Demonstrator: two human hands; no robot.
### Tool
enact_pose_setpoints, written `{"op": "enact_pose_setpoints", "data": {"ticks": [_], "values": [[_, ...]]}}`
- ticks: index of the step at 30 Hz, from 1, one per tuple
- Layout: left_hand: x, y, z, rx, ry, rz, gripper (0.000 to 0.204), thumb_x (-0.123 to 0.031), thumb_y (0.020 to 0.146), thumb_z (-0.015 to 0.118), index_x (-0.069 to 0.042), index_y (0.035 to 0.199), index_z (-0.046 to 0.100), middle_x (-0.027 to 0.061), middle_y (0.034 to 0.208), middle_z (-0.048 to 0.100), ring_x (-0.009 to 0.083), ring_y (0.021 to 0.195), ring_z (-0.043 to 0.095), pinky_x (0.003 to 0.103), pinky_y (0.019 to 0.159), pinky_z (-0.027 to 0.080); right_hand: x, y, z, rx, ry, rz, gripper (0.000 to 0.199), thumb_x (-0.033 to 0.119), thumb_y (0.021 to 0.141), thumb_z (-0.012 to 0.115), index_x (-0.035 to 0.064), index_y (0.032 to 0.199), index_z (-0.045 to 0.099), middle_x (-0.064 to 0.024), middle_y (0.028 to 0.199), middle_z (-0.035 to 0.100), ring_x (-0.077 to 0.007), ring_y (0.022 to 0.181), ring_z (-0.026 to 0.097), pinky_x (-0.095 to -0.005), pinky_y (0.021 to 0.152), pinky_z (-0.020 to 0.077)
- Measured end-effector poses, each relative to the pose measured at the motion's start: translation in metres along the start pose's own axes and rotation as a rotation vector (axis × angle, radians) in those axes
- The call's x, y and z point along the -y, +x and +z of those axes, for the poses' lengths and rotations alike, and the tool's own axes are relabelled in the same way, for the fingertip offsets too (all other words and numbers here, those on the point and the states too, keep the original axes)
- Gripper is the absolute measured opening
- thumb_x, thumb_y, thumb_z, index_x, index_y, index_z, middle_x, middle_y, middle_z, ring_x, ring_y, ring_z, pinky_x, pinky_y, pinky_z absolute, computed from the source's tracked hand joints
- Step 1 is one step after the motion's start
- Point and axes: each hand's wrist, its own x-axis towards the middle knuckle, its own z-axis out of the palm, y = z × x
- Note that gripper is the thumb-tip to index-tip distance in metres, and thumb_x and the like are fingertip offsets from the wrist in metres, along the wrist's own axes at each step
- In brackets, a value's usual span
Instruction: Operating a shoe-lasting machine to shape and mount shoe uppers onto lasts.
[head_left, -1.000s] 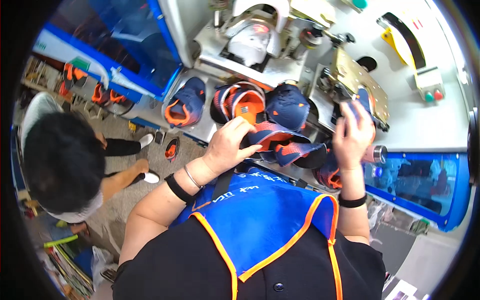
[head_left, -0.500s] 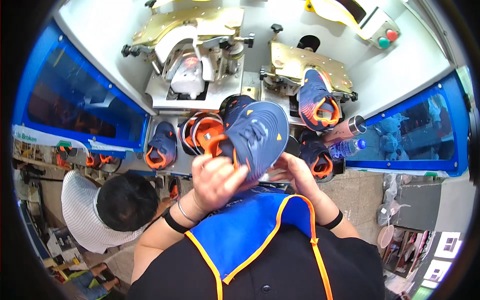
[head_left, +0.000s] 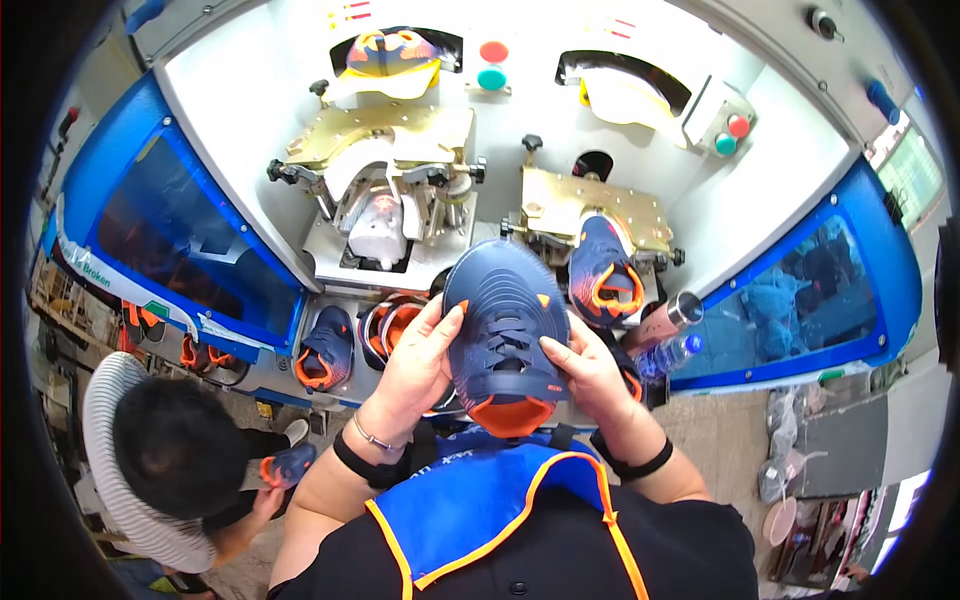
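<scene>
While both forearms rise from the lower edge of the view, the left hand [head_left: 418,352] and the right hand [head_left: 590,368] meet around a navy shoe upper [head_left: 505,330] with an orange collar, held up in front of the person's chest. The left hand is clamped on the upper's left flank, thumb stretched along its edge toward the toe and fingers wrapped beneath; a thin bracelet and a black band sit at that wrist. The right hand is closed on the right flank, its fingers [head_left: 556,352] curled over near the laces, with a black band on that wrist too. The upper's toe points away from the person, toward the white machine [head_left: 250,120] ahead, and its orange opening faces the blue apron [head_left: 480,500]. Just beyond the right hand, another navy-and-orange shoe [head_left: 604,272] sits on the machine's right brass fixture. Below left, more uppers lie in a tray [head_left: 330,345], and another person [head_left: 170,455] crouches there.
</scene>
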Motion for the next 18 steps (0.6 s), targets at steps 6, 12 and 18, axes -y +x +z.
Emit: {"op": "enact_pose_setpoints", "data": {"ticks": [6,12,18], "values": [[-0.008,0.015,-0.019,-0.135,-0.263,0.123,0.031,-0.018,0.113,0.045,-0.006,0.141,0.053,0.0121,0.135,0.065,0.0270,0.122,0.066,0.047,0.106,0.056,0.002,-0.013,0.000,0.152,-1.148,-1.134,0.058,0.012,0.074,0.090,0.0066,0.126,0.066,-0.0123,0.117,0.069,-0.0249,0.088,0.068,-0.0349,0.074,0.0551],[0.003,0.018,-0.008,-0.141,-0.265,0.062,0.038,-0.024,0.113,0.045,-0.009,0.148,0.049,0.0090,0.142,0.061,0.0250,0.125,0.064,0.045,0.108,0.052,0.009,-0.004,0.009,0.147,-1.413,-1.029,0.049,0.025,0.071,0.090,0.0148,0.115,0.070,-0.0053,0.106,0.067,-0.0247,0.078,0.064,-0.0351,0.065,0.0550],[-0.017,0.005,-0.034,-0.177,-0.197,-0.074,0.047,-0.044,0.112,0.041,-0.014,0.147,0.049,0.0154,0.142,0.059,0.0297,0.118,0.064,0.047,0.093,0.058,0.106,0.047,-0.015,-0.305,-1.684,-1.309,0.042,0.027,0.076,0.089,0.0075,0.097,0.059,-0.0148,0.100,0.060,-0.0371,0.087,0.060,-0.0473,0.075,0.0492]]}}
